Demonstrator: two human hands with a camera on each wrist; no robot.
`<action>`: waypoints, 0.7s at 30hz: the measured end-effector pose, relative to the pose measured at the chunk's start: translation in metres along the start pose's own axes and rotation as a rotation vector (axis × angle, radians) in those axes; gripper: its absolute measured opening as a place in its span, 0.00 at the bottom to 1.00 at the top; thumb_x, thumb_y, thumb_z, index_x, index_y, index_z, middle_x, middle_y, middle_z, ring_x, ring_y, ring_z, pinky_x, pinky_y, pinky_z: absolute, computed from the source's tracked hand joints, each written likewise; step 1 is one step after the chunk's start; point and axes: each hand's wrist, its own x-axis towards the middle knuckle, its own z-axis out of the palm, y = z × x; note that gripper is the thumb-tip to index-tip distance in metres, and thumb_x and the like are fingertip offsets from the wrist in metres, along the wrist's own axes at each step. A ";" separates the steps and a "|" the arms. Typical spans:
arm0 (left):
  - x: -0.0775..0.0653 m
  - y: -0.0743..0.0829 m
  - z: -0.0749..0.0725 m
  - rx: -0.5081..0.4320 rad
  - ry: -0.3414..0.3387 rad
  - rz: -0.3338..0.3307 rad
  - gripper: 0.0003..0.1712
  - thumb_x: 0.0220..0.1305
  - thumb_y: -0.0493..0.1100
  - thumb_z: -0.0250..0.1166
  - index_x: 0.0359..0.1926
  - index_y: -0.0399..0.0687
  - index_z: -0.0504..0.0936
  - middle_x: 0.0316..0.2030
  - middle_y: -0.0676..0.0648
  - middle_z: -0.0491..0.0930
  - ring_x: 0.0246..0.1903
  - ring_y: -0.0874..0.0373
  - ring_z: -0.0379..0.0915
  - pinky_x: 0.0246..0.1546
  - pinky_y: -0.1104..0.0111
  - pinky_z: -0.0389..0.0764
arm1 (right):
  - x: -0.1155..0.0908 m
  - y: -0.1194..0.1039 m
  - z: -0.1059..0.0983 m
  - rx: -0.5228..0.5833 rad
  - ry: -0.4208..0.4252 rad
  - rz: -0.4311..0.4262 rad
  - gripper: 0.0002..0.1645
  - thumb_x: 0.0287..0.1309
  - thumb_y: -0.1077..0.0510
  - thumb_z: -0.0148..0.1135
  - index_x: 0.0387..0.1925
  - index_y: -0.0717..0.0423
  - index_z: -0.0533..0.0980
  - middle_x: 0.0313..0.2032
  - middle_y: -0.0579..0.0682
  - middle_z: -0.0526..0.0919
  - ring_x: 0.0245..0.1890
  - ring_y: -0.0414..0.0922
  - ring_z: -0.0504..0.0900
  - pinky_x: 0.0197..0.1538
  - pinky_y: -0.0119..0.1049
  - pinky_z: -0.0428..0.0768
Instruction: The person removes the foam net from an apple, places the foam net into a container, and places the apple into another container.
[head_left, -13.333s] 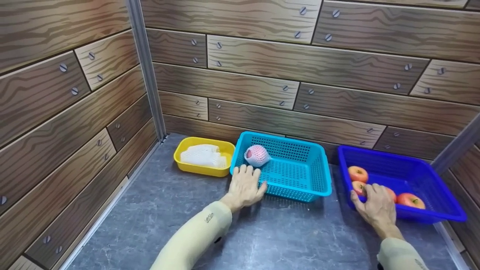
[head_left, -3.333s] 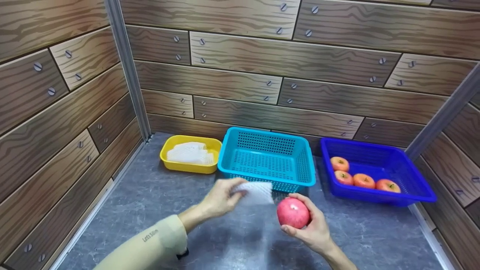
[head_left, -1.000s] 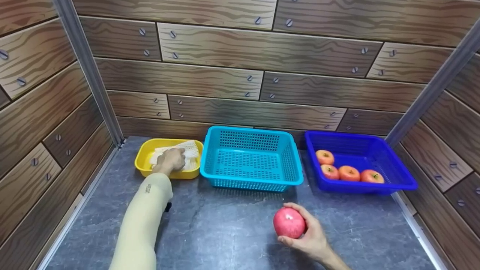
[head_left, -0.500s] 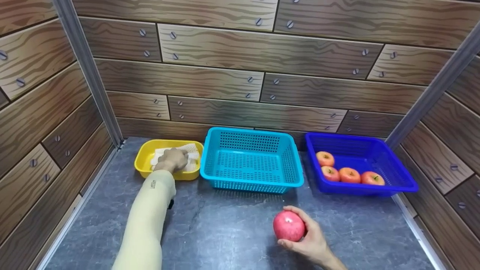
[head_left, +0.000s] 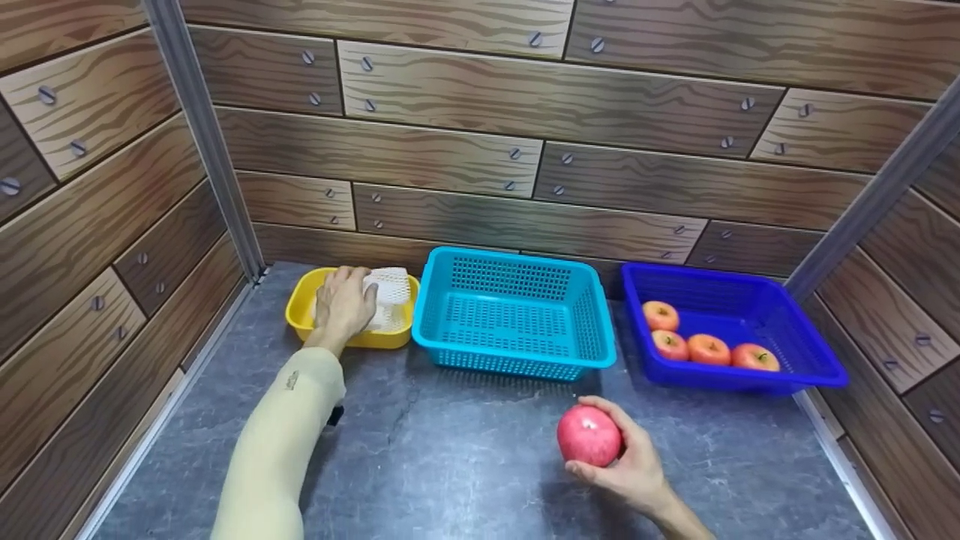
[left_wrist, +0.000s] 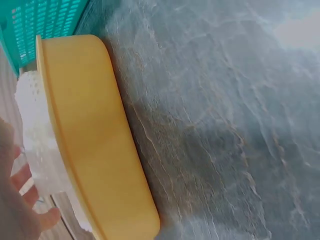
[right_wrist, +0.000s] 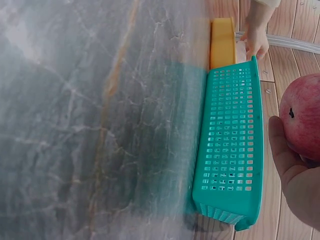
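My right hand (head_left: 634,469) holds a deep pink apple (head_left: 589,436) between thumb and fingers, above the grey tabletop in front of the teal basket. In the right wrist view, the apple (right_wrist: 305,115) shows a dark stem. At the left, my left hand (head_left: 346,306) lies over the yellow basket (head_left: 396,339), beside white foam fruit nets (head_left: 390,285). Its fingers look fairly straight and spread. Seen from the left wrist, the fingers (left_wrist: 22,180) are loosely parted against the foam nets (left_wrist: 42,145), which rise above the rim; the exact contact is partly cut off.
A teal perforated basket (head_left: 517,361) with nothing inside stands against the back wall, close beside the yellow one. To its right, a dark blue basket (head_left: 810,341) holds several red-yellow apples (head_left: 708,349). Wood-patterned walls (head_left: 450,161) enclose the grey tabletop (head_left: 450,450).
The left hand, earlier bunched over the nets, has loosened and lifted slightly, its fingers straighter. Seconds before, it held a white net near the pink apple. The right hand keeps hold of the apple.
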 end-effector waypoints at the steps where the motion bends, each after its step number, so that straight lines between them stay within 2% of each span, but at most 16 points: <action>1: -0.002 0.002 -0.001 -0.006 0.030 0.011 0.23 0.83 0.49 0.59 0.70 0.45 0.82 0.69 0.36 0.82 0.71 0.34 0.74 0.72 0.36 0.74 | 0.001 0.000 -0.001 0.003 -0.001 -0.007 0.52 0.39 0.70 0.90 0.70 0.62 0.79 0.58 0.46 0.91 0.53 0.35 0.90 0.53 0.34 0.90; 4: -0.007 0.009 -0.003 -0.008 0.102 0.048 0.22 0.82 0.49 0.61 0.67 0.46 0.84 0.67 0.37 0.83 0.71 0.35 0.74 0.71 0.38 0.75 | 0.002 -0.001 -0.003 0.012 0.003 -0.032 0.52 0.39 0.71 0.90 0.71 0.64 0.78 0.59 0.45 0.91 0.53 0.36 0.90 0.52 0.34 0.90; 8: -0.016 0.019 0.000 -0.011 0.192 0.152 0.19 0.80 0.48 0.63 0.63 0.45 0.86 0.61 0.37 0.86 0.65 0.34 0.78 0.66 0.40 0.78 | 0.003 -0.001 -0.008 -0.002 0.015 -0.044 0.52 0.38 0.70 0.90 0.70 0.62 0.79 0.58 0.43 0.91 0.53 0.36 0.90 0.52 0.33 0.90; 11: -0.024 0.028 0.005 -0.019 0.234 0.233 0.16 0.79 0.46 0.65 0.59 0.43 0.88 0.56 0.36 0.88 0.60 0.33 0.80 0.61 0.40 0.80 | 0.003 -0.001 -0.012 -0.015 0.028 -0.035 0.52 0.37 0.69 0.90 0.70 0.60 0.80 0.57 0.41 0.91 0.52 0.35 0.90 0.52 0.33 0.90; 16: -0.041 0.046 0.014 -0.002 0.254 0.313 0.13 0.78 0.46 0.67 0.53 0.43 0.88 0.50 0.37 0.88 0.53 0.34 0.81 0.54 0.40 0.81 | 0.005 0.000 -0.018 -0.018 0.062 -0.048 0.52 0.37 0.71 0.90 0.69 0.63 0.80 0.58 0.43 0.91 0.53 0.35 0.90 0.52 0.32 0.89; 18: -0.048 0.055 0.017 0.021 0.248 0.334 0.12 0.78 0.46 0.67 0.51 0.43 0.87 0.48 0.39 0.87 0.52 0.36 0.80 0.53 0.42 0.81 | 0.006 -0.001 -0.020 -0.022 0.074 -0.055 0.52 0.37 0.71 0.90 0.69 0.63 0.80 0.58 0.45 0.91 0.53 0.35 0.90 0.53 0.31 0.89; 21: -0.059 0.070 0.023 0.048 0.238 0.371 0.12 0.80 0.48 0.66 0.51 0.44 0.86 0.46 0.40 0.86 0.51 0.39 0.78 0.54 0.45 0.80 | 0.009 -0.003 -0.023 -0.032 0.101 -0.053 0.51 0.36 0.71 0.90 0.68 0.62 0.81 0.58 0.42 0.91 0.52 0.34 0.90 0.52 0.31 0.89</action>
